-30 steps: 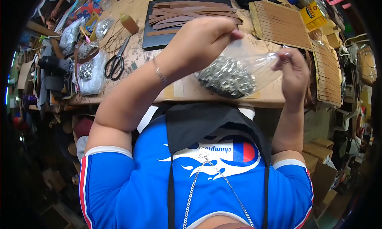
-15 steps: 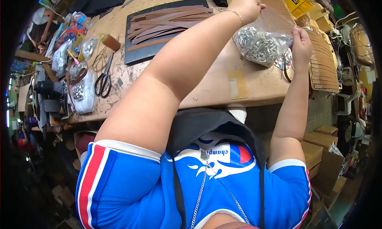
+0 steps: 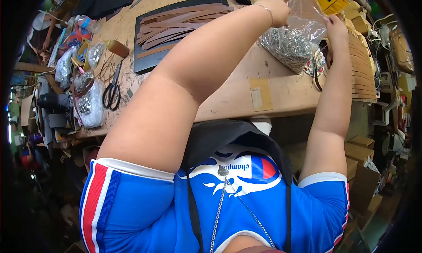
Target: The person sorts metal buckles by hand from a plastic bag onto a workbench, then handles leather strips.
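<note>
A clear plastic bag (image 3: 303,20) filled with small shiny metal pieces (image 3: 285,46) stands on the table at the upper right. My left hand (image 3: 274,10), below a bracelet on the wrist, is closed on the left side of the bag's mouth; its fingertips are partly hidden. On the opposite side, my right hand (image 3: 337,28) pinches the bag's upper edge between thumb and fingers. The plastic is stretched between both hands, above the metal pieces.
Brown strips (image 3: 176,26) lie on a black board (image 3: 143,64). Black scissors (image 3: 112,90), a bottle of amber liquid (image 3: 116,48) and several filled bags (image 3: 92,103) are at left. A yellow box (image 3: 330,1) and slit brown sheets (image 3: 358,70) are at right.
My right hand has moved up and slightly right with the bag's edge. The bag's mouth is pulled higher, and the metal pieces sit lower within it. My left hand has shifted little.
</note>
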Available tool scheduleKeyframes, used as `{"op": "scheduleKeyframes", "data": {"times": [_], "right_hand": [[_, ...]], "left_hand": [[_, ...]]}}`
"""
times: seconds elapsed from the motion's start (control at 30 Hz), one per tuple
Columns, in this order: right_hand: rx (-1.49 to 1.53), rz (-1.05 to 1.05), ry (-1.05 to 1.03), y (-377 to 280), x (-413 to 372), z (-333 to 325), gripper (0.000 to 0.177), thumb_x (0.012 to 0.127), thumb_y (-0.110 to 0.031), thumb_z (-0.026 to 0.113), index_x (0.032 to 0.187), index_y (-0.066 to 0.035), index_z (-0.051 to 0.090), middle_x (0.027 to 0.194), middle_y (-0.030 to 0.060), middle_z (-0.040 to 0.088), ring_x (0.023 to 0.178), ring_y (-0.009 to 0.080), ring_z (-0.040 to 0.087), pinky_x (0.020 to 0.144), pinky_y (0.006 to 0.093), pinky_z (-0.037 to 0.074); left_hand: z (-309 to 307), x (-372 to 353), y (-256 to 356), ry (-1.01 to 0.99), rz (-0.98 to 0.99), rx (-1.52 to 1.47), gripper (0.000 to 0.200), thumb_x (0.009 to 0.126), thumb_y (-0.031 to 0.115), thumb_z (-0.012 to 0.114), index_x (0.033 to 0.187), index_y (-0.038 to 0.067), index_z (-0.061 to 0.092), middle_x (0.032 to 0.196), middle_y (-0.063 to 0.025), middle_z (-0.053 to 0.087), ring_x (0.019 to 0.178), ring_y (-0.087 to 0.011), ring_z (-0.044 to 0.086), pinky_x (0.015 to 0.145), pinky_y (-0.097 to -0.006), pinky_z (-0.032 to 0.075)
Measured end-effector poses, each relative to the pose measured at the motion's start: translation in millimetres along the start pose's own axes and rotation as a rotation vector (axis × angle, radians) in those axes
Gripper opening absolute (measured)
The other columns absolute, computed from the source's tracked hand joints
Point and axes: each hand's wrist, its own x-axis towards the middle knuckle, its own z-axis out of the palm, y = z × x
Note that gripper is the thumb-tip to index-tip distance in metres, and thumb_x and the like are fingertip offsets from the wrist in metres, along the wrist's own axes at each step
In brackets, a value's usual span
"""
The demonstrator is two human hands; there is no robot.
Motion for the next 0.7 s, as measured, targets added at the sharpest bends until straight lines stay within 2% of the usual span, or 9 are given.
{"op": "scheduleKeyframes", "data": {"times": [0.03, 0.13, 0.17, 0.23, 0.27, 0.37, 0.4, 0.47, 0.7], "right_hand": [[-0.065, -0.104, -0.051, -14, -1, -5, 0.027, 0.097, -0.031, 0.062, 0.109, -0.01, 0.071, 0.102, 0.017, 0.073, 0.1, 0.0377, 0.067, 0.086, 0.0461, 0.052], [0.098, -0.644, 0.321, -65, -6, -14, 0.02, 0.094, -0.022, 0.063, 0.1, -0.005, 0.07, 0.088, 0.0161, 0.071, 0.087, 0.0319, 0.068, 0.079, 0.039, 0.052], [0.103, -0.647, 0.317, -83, -8, -18, 0.02, 0.094, -0.022, 0.063, 0.1, -0.005, 0.07, 0.088, 0.0161, 0.071, 0.087, 0.0319, 0.068, 0.079, 0.039, 0.052], [-0.015, -0.505, -0.589, -111, -8, -26, 0.017, 0.091, -0.013, 0.063, 0.103, -0.003, 0.07, 0.098, 0.0162, 0.072, 0.097, 0.0346, 0.069, 0.084, 0.0416, 0.053], [-0.012, -0.198, -0.848, -114, -7, -13, 0.015, 0.09, -0.012, 0.064, 0.099, -0.004, 0.072, 0.099, 0.0152, 0.074, 0.096, 0.0331, 0.07, 0.083, 0.0405, 0.054], [-0.081, -0.543, -1.187, -114, -11, 11, 0.053, 0.086, -0.032, 0.074, 0.134, -0.011, 0.063, 0.134, 0.0205, 0.064, 0.121, 0.0366, 0.061, 0.103, 0.0456, 0.049], [-0.084, -0.548, -1.188, -118, -18, 13, 0.053, 0.086, -0.032, 0.074, 0.134, -0.011, 0.063, 0.134, 0.0205, 0.064, 0.121, 0.0366, 0.061, 0.103, 0.0456, 0.049], [-0.161, -0.38, -1.048, -119, -34, 25, 0.088, 0.079, -0.045, 0.08, 0.152, -0.015, 0.042, 0.153, 0.0199, 0.047, 0.132, 0.0407, 0.054, 0.11, 0.0471, 0.044], [-0.369, -0.333, -0.781, -110, -65, 41, 0.09, 0.078, -0.05, 0.079, 0.149, -0.012, 0.04, 0.149, 0.0222, 0.045, 0.13, 0.0459, 0.053, 0.108, 0.0508, 0.046]], "left_hand": [[11, 5, -12, -0.193, -0.012, 0.059, 0.028, 0.095, 0.036, 0.068, 0.11, 0.014, 0.076, 0.12, -0.0136, 0.071, 0.111, -0.0326, 0.069, 0.093, -0.0444, 0.055], [2, -3, -14, -0.07, 0.117, 0.047, 0.023, 0.095, 0.03, 0.067, 0.108, 0.015, 0.077, 0.114, -0.0123, 0.071, 0.106, -0.0319, 0.07, 0.089, -0.0439, 0.056], [-7, -13, -9, -0.018, 0.174, 0.039, 0.022, 0.094, 0.028, 0.066, 0.107, 0.014, 0.077, 0.11, -0.0119, 0.072, 0.104, -0.0316, 0.07, 0.088, -0.0436, 0.056], [-13, -24, -5, 0.039, 0.208, -0.035, 0.021, 0.094, 0.028, 0.067, 0.105, 0.014, 0.078, 0.109, -0.0115, 0.071, 0.102, -0.0314, 0.07, 0.088, -0.0435, 0.056], [-15, -28, -2, 0.093, 0.25, -0.107, 0.02, 0.093, 0.028, 0.067, 0.103, 0.013, 0.078, 0.107, -0.0112, 0.071, 0.101, -0.0313, 0.07, 0.088, -0.0433, 0.057], [-27, -40, 8, -0.008, 0.154, 0.002, 0.019, 0.094, 0.024, 0.064, 0.103, 0.01, 0.074, 0.111, -0.0072, 0.065, 0.107, -0.0288, 0.066, 0.094, -0.0415, 0.053], [-19, -44, 4, 0.025, 0.141, -0.046, 0.02, 0.095, 0.026, 0.064, 0.104, 0.009, 0.071, 0.112, -0.0093, 0.065, 0.107, -0.0297, 0.066, 0.094, -0.0413, 0.053], [-21, -62, 4, 0.076, 0.069, -0.158, 0.021, 0.095, 0.026, 0.064, 0.105, 0.009, 0.071, 0.114, -0.0102, 0.065, 0.108, -0.0307, 0.065, 0.095, -0.0414, 0.052], [12, -134, -16, 0.106, -0.167, -0.539, 0.048, 0.094, 0.025, 0.069, 0.138, 0.014, 0.053, 0.118, -0.016, 0.065, 0.102, -0.0324, 0.067, 0.093, -0.0412, 0.054]]}}
